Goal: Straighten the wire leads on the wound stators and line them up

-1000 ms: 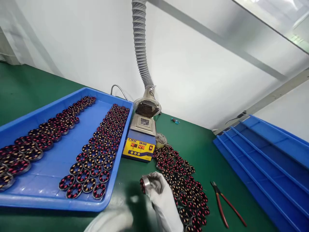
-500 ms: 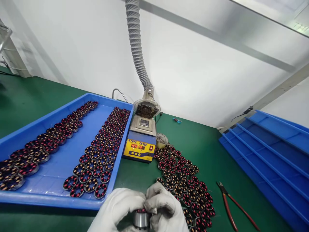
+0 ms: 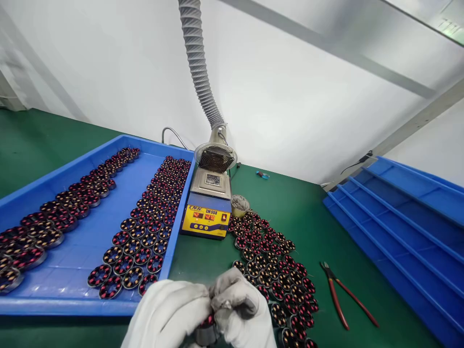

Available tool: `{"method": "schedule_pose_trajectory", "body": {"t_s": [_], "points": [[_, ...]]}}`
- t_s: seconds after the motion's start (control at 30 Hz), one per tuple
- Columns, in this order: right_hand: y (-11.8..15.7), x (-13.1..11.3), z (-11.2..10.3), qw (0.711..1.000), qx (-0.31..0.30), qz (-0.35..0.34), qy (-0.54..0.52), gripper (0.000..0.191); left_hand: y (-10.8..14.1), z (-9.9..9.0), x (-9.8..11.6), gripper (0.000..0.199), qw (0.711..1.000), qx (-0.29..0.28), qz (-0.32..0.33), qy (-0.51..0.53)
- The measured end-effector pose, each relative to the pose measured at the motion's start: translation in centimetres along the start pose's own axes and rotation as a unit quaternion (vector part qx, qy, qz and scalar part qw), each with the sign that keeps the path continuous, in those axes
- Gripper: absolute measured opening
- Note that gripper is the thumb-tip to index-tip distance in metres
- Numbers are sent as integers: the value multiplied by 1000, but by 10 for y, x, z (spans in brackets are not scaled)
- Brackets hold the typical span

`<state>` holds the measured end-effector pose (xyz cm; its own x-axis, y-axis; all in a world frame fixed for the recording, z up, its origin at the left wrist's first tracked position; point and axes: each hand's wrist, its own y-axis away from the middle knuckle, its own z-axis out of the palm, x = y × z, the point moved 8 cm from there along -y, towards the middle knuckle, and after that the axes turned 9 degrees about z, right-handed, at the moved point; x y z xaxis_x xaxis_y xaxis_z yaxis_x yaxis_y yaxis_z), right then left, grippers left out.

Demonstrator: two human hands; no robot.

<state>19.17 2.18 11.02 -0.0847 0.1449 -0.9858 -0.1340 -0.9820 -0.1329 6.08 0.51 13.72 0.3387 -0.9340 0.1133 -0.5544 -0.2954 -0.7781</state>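
Ring (image 3: 206, 335) of dull metal, red winding at its top, held low between 2 white-gloved hands, just off the near right corner of a blue tray (image 3: 85, 307). It is short; its central axis runs roughly upright, slightly tilted, wound face up. The left hand (image 3: 170, 311) has its fingers curled over the ring, gripping it from the left, probably to steady it. The right hand (image 3: 244, 309) bunches its fingertips beside the upper rim; what they pinch, if anything, cannot be told.

Similar rings fill 2 bands along the tray's left and right edges, perhaps to keep groups apart. A loose pile (image 3: 270, 263) lies on the green bench (image 3: 290, 203) beside the right hand, seemingly for easy reach. Beyond the hands, a yellow-fronted heater (image 3: 205, 222) stands against the tray's right edge under a duct hood (image 3: 215, 158), likely there to draw fumes. Right of the pile, cutters (image 3: 337, 303) point their handles toward the bench's near edge.
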Motion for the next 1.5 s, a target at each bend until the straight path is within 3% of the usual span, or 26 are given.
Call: {"method": "schedule_pose_trajectory", "body": {"t_s": [0.07, 0.13, 0.17, 0.2, 0.23, 0.27, 0.33, 0.37, 0.43, 0.5, 0.77, 0.87, 1.0, 1.07, 1.13, 1.2, 1.27, 1.37, 1.5], "points": [[7, -16, -13, 988, 135, -47, 54, 11, 4, 0, 6, 18, 993, -21, 53, -104], [25, -35, -35, 932, 331, -86, 119, 9, 7, 0, 9, 21, 983, -42, 87, -158], [33, -42, -42, 901, 399, -92, 146, 10, 7, 0, 10, 22, 981, -51, 92, -165], [38, -46, -46, 882, 435, -90, 158, 11, 6, -1, 9, 21, 981, -50, 89, -165], [38, -46, -47, 884, 435, -75, 154, 12, 5, -3, 8, 19, 983, -44, 79, -160], [33, -40, -45, 907, 398, -45, 132, 11, 4, -5, 7, 18, 985, -36, 67, -152], [17, -14, -29, 966, 253, 52, 33, 17, 2, -6, 3, 16, 989, -23, 42, -136], [13, 1, -16, 978, 175, 110, -30, 25, 1, -7, 2, 17, 991, -14, 33, -132], [11, 26, 9, 968, 64, 199, -136, 39, -1, -7, 0, 21, 992, -8, 19, -125], [12, 40, 24, 954, 20, 233, -188, 42, -4, -7, -6, 24, 995, -3, -19, -96], [6, 50, 24, 942, -7, 250, -225, 34, -17, -13, -24, 22, 988, 22, -119, 95], [12, 48, 26, 933, -35, 265, -242, 36, -6, -5, -38, 19, 961, 28, -187, 202], [20, 46, 41, 885, -114, 328, -310, 40, 9, -3, -52, 13, 916, 77, -285, 272], [17, 44, 42, 879, -115, 331, -322, 40, 6, -6, -47, 22, 925, 69, -275, 253], [12, 43, 40, 888, -98, 314, -320, 38, -6, -8, -35, 34, 951, 51, -217, 216], [9, 42, 40, 896, -86, 300, -317, 34, -15, -12, -25, 33, 965, 57, -165, 194], [10, 44, 42, 895, -89, 302, -315, 33, -17, -12, -28, 25, 961, 74, -178, 200], [17, 46, 43, 888, -100, 316, -320, 38, -13, -8, -40, 7, 927, 97, -233, 278], [22, 47, 41, 875, -93, 330, -342, 37, 3, -9, -58, 11, 848, 192, -348, 351]]}}
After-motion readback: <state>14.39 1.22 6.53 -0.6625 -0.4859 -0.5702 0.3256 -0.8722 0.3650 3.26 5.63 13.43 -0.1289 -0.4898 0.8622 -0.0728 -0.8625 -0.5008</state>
